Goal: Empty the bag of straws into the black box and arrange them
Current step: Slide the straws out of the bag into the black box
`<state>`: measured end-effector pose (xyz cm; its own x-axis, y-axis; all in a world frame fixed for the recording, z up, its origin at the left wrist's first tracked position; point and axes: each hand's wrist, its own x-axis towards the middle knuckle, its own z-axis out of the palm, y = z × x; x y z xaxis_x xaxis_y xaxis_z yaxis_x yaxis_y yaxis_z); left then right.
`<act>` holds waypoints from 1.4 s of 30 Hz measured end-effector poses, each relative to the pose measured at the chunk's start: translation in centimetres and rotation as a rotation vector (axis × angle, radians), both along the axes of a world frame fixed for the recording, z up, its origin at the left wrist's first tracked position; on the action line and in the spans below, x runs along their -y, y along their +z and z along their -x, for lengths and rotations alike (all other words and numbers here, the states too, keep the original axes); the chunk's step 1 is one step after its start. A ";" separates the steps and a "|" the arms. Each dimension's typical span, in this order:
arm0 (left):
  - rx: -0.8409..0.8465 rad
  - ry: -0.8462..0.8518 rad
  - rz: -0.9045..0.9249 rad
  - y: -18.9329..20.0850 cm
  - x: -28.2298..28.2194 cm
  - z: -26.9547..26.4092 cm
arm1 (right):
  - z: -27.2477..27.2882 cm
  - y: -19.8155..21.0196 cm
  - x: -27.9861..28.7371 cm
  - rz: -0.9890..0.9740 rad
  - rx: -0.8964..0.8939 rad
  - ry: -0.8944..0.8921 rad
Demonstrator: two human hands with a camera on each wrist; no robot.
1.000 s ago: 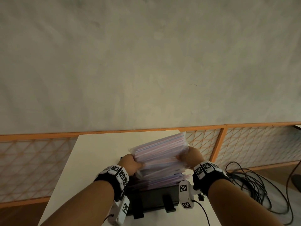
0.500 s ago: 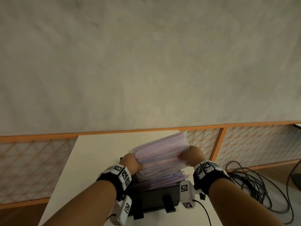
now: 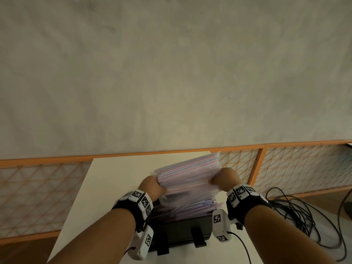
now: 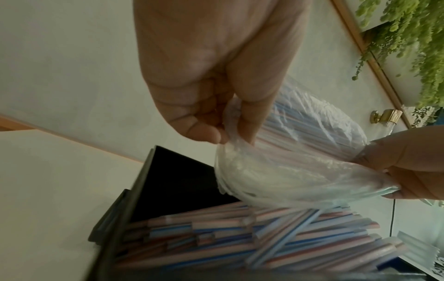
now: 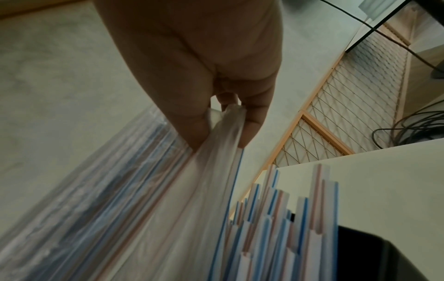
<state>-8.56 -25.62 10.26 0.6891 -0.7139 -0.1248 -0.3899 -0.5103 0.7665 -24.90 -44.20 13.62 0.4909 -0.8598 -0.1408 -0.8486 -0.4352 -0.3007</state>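
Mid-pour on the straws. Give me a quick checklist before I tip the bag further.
1. Left hand pinches the plastic bag at its mouth: ok.
2. Right hand pinches the bag's other edge: ok.
3. Bag mouth over the black box: ok.
4. Straws in the box lying parallel: not ok, some cross.
5. Straw ends inside the box rim: not ok, some overhang.
6. Bag empty: not ok, straws remain inside.
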 end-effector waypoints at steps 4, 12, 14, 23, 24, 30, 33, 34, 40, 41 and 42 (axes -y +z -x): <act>-0.113 0.016 0.079 -0.1 -0.1 -0.2 | 0.1 0.3 0.0 0.003 -0.052 0.025; -0.301 0.003 0.210 0.4 -0.1 -0.7 | 0.0 0.1 -0.1 0.026 -0.042 0.008; -0.423 -0.016 0.285 0.7 -0.1 -0.7 | 0.1 0.3 -0.2 0.021 -0.028 0.010; -0.561 -0.033 0.452 1.1 -0.5 -1.1 | 1.5 0.2 1.0 -0.156 0.274 0.062; -0.583 -0.022 0.469 1.0 -0.6 -1.1 | 1.7 0.1 1.1 -0.175 0.340 0.060; -0.663 -0.030 0.528 0.3 -0.6 -0.7 | 1.7 -1.3 2.2 -0.443 0.723 -0.004; -0.663 -0.062 0.547 0.1 -0.5 -0.6 | 1.6 -1.5 1.9 -0.490 0.822 -0.010; -0.661 -0.080 0.556 0.2 -0.5 -0.5 | 1.6 -1.4 1.8 -0.483 0.842 -0.008; -0.480 -0.233 0.489 -0.1 -0.7 -1.4 | 1.2 -1.4 1.7 -0.425 0.868 -0.022; -0.411 -0.236 0.469 -0.2 -0.6 -1.5 | 1.1 -1.6 1.9 -0.429 0.866 -0.022; -0.352 -0.232 0.453 -0.5 -0.6 -1.6 | 1.0 -1.7 1.9 -0.429 0.862 -0.023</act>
<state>-6.93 -25.04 9.80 0.4818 -0.8756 0.0344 -0.1360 -0.0359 0.9901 -25.90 -46.10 11.96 0.5562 -0.8299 -0.0441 -0.2688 -0.1294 -0.9545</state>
